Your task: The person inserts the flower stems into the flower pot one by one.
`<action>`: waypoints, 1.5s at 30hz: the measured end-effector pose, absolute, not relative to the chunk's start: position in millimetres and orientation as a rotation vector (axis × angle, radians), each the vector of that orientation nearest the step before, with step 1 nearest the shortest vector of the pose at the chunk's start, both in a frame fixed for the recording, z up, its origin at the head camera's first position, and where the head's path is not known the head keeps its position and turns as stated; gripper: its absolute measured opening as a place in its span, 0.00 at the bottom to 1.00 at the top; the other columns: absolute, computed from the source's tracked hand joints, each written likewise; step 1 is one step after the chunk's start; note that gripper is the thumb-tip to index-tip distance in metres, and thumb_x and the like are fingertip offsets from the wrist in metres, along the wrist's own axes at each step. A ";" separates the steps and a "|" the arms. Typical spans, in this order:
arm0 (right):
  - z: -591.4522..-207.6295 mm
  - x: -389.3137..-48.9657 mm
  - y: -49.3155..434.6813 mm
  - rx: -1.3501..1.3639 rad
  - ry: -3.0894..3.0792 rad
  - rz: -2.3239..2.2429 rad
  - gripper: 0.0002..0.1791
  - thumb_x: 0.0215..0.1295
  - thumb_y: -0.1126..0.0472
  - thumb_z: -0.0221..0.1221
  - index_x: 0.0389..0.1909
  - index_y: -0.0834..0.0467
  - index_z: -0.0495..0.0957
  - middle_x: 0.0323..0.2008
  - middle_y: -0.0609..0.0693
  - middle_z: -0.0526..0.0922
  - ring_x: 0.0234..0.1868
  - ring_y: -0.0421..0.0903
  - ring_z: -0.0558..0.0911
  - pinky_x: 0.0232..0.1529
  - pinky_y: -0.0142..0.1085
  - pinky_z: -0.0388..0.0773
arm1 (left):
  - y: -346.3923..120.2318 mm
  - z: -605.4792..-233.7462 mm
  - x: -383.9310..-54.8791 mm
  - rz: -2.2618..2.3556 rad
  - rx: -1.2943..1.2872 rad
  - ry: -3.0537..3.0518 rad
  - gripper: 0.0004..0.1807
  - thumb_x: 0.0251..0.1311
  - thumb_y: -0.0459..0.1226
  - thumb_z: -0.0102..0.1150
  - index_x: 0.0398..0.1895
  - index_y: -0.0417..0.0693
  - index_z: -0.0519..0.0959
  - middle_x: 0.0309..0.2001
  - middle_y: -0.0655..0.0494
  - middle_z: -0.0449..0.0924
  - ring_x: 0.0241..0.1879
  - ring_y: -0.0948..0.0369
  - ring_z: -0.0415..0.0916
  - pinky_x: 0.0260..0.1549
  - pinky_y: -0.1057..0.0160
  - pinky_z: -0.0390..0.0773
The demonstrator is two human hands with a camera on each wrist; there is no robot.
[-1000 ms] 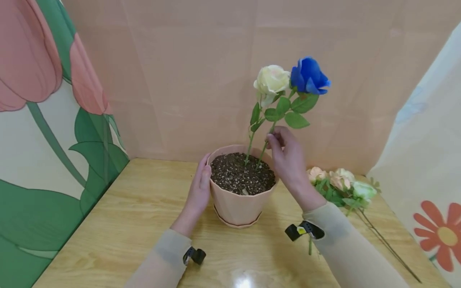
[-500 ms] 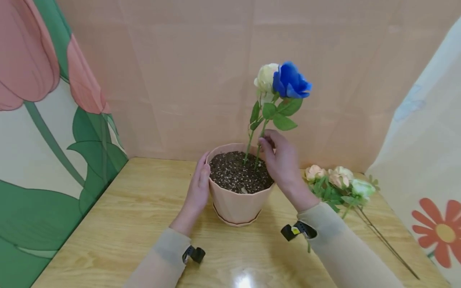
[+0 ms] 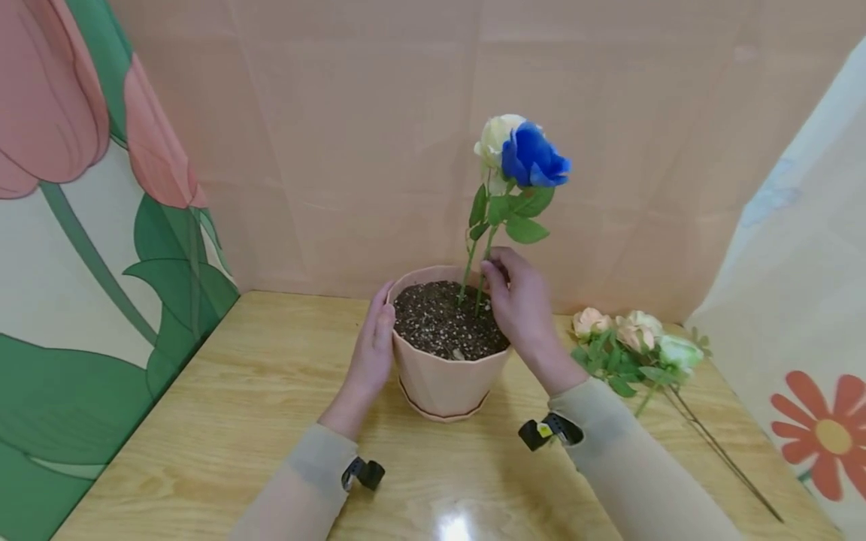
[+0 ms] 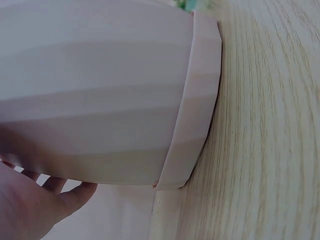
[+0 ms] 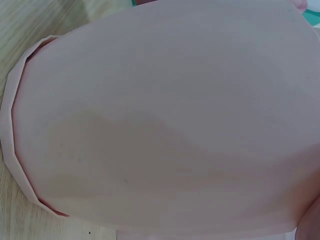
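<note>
A pale pink flowerpot (image 3: 449,387) full of dark soil (image 3: 433,323) stands on its saucer (image 3: 443,415). My left hand (image 3: 375,342) lies along the pot's left side, fingers fairly straight against the wall; the left wrist view shows fingers (image 4: 75,197) beside the pot (image 4: 95,100). Between thumb and fingers, my right hand (image 3: 524,308) pinches the stem of a blue rose (image 3: 533,158), low down near the soil. Just behind it a cream rose (image 3: 494,139) stands in the soil. In the right wrist view the pot (image 5: 165,110) hides nearly everything, including the pinched stem.
Several peach, cream and green roses (image 3: 636,342) lie at the table's back right, long stems toward the front right corner. A pink cloth wall (image 3: 365,150) rises behind the wooden table (image 3: 223,421). Printed flower panels flank both sides.
My right hand has moved left and slightly down with the blue rose, whose bloom now overlaps the cream one and leans less to the right. My left hand has stayed on the pot.
</note>
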State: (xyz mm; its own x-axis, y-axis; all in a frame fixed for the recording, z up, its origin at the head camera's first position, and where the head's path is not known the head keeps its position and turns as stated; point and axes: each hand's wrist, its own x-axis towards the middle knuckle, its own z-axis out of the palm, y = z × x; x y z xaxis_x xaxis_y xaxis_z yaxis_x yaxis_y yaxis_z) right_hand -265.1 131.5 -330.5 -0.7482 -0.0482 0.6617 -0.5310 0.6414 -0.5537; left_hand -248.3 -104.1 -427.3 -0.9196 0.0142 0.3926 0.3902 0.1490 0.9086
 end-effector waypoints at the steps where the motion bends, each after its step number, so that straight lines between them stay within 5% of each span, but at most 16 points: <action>1: -330.5 -265.5 131.6 0.444 -2.256 1.028 0.06 0.84 0.65 0.60 0.46 0.64 0.84 0.32 0.58 0.86 0.31 0.51 0.82 0.33 0.45 0.77 | -104.2 -426.8 -248.3 -1.837 -0.395 -2.138 0.32 0.90 0.55 0.31 0.90 0.62 0.58 0.87 0.51 0.58 0.84 0.47 0.56 0.81 0.36 0.55; 15: -340.5 -259.3 132.8 0.361 -2.287 1.113 0.12 0.88 0.58 0.56 0.50 0.62 0.82 0.37 0.57 0.86 0.35 0.50 0.82 0.35 0.43 0.78 | -105.0 -427.6 -249.3 -1.842 -0.397 -2.139 0.32 0.90 0.55 0.30 0.90 0.60 0.57 0.87 0.48 0.58 0.84 0.44 0.56 0.81 0.33 0.54; 25: -340.4 -257.2 133.4 0.330 -2.283 1.161 0.15 0.88 0.56 0.57 0.56 0.64 0.83 0.44 0.58 0.87 0.45 0.54 0.86 0.48 0.49 0.84 | -103.6 -425.7 -246.2 -1.841 -0.385 -2.136 0.31 0.91 0.52 0.32 0.90 0.60 0.58 0.87 0.49 0.58 0.84 0.46 0.56 0.81 0.36 0.55; 45: -334.6 -247.2 151.8 0.244 -2.288 1.238 0.23 0.85 0.47 0.61 0.64 0.61 0.84 0.53 0.55 0.88 0.51 0.51 0.85 0.46 0.41 0.81 | -103.4 -426.7 -246.8 -1.830 -0.392 -2.125 0.30 0.91 0.51 0.32 0.89 0.60 0.60 0.86 0.49 0.60 0.84 0.45 0.57 0.81 0.35 0.55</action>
State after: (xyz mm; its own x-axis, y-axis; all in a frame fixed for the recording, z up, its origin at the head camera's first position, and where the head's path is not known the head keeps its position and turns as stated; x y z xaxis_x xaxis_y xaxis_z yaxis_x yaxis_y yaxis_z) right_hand -247.2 151.8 -334.6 -0.8472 0.0866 0.5242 -0.3914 0.5655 -0.7260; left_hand -246.8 -103.4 -426.7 -0.9148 0.0056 0.4039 0.4003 0.1471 0.9045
